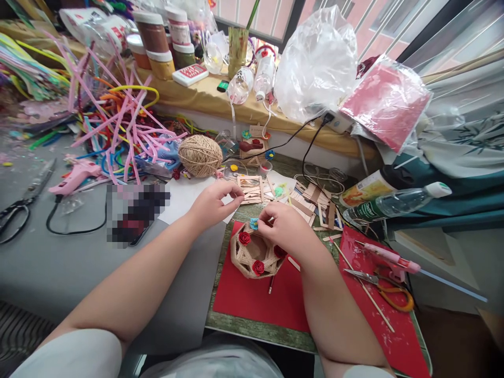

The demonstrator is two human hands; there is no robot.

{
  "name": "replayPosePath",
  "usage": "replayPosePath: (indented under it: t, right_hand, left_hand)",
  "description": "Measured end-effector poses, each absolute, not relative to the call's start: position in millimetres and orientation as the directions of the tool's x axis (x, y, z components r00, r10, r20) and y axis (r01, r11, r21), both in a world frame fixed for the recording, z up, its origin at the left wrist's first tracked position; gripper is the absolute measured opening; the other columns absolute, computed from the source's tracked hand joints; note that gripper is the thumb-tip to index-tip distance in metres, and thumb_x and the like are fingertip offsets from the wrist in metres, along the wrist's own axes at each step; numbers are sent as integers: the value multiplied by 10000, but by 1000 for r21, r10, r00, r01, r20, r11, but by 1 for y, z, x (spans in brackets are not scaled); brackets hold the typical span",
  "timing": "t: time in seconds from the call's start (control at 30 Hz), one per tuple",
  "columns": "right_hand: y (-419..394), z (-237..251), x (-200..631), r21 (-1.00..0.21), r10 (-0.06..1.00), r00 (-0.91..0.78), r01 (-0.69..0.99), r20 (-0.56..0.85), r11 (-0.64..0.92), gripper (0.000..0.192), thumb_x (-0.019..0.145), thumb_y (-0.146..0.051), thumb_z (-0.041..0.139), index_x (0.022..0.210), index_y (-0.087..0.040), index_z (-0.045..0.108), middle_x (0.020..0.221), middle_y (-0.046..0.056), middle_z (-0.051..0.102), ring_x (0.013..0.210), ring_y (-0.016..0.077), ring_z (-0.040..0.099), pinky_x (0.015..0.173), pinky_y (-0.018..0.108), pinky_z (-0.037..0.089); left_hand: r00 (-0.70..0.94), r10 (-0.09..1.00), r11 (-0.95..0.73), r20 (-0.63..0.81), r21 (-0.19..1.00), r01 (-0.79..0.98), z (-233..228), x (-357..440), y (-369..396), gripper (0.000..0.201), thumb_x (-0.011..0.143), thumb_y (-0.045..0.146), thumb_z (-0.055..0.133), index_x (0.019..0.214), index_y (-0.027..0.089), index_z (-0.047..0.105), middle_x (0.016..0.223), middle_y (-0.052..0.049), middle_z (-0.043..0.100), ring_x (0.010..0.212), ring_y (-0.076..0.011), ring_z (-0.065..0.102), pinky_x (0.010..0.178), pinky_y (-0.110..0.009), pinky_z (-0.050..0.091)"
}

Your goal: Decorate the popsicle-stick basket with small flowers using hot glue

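Right hand [281,226], nearer, pinches blue flower [253,224] at far rim of twine-wrapped basket [241,257], inward from near edge of tabletop [228,323]; left hand [216,203] apart, off far-left, whether pinching unclear.

From here, the right hand [280,226] partly covers the blue flower [254,224] and a rose [280,252]. The basket [241,261] hides part of the pencil [271,285]. Squares blur the phone [138,223]; the black scissors [27,202] run beyond my view. Whether the left hand [216,203] holds anything, I can't tell.
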State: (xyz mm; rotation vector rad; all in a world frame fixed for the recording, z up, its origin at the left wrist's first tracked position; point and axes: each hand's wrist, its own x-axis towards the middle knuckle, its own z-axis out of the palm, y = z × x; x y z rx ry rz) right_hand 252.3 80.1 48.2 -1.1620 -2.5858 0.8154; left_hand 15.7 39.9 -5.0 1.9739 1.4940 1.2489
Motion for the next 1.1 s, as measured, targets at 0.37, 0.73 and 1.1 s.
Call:
replayPosePath:
  t: [0.37, 0.73, 1.1]
  right_hand:
    - [83, 55, 259, -590, 699, -710, 600, -81, 540, 145, 947, -223, 649, 821, -211, 720, 888, 37, 709, 837, 188, 629, 733, 301, 439]
    - [90, 65, 270, -612, 805, -592, 619, 48, 492, 227, 1024, -206, 537, 928, -204, 742, 933, 48, 742, 882, 204, 643, 759, 312, 416]
    - [86, 55, 267, -633, 676, -737, 524, -2, 570, 68, 911, -278, 759, 886, -218, 780, 917, 51, 761, 862, 215, 656, 748, 317, 441]
  left_hand:
    - [343, 903, -407, 258, 768, 494, -7, 35, 37, 142, 957, 369, 707, 972, 250, 782, 943, -15, 801, 902, -203, 711, 877, -345, 504]
    - [-125, 932, -307, 340, 925, 224, -9, 24, 40, 192, 996, 311, 596, 994, 217, 764, 1017, -66, 781, 991, -219, 717, 954, -376, 555]
    - [-188, 906, -327, 380, 908, 261, -14, 27, 41, 211, 995, 348, 603, 950, 205, 750, 941, -66, 759, 873, -193, 691, 820, -353, 575]
